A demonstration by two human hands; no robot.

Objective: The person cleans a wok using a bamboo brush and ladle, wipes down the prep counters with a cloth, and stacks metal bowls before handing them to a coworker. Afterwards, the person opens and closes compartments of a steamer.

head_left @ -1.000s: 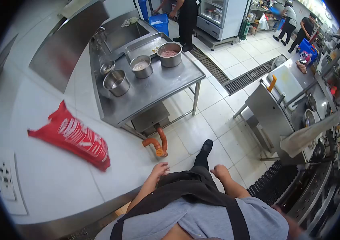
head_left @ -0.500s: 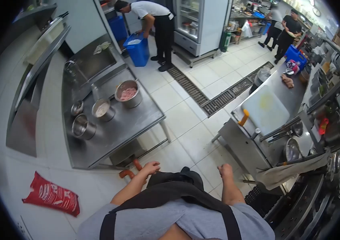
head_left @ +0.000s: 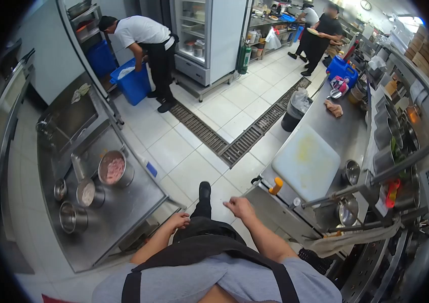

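Note:
My left hand [head_left: 178, 220] hangs low in front of my apron, near the corner of the left steel table [head_left: 138, 207]. Its fingers are loosely bent and a little apart, with nothing visible in them. My right hand [head_left: 240, 207] is raised further forward, close to the right counter's end. Its fingers are curled in, and no object shows in them. On the left table stand a pot of pink raw meat [head_left: 115, 170], a saucepan with pale contents [head_left: 87, 193] and a steel pot [head_left: 73, 218]. A white cutting board [head_left: 306, 162] lies on the right counter.
A floor drain grate [head_left: 199, 126] crosses the tiles ahead. One person [head_left: 144, 38] bends over a blue bin [head_left: 132, 86]; others [head_left: 320, 35] stand at the back right. A black bin [head_left: 294, 113] is beside the right counter. An orange handle [head_left: 276, 186] sticks up at its edge.
I have moved forward between the table and counter, and my view has turned right. My right hand has swung forward and inward. The red bag on the left has almost left view.

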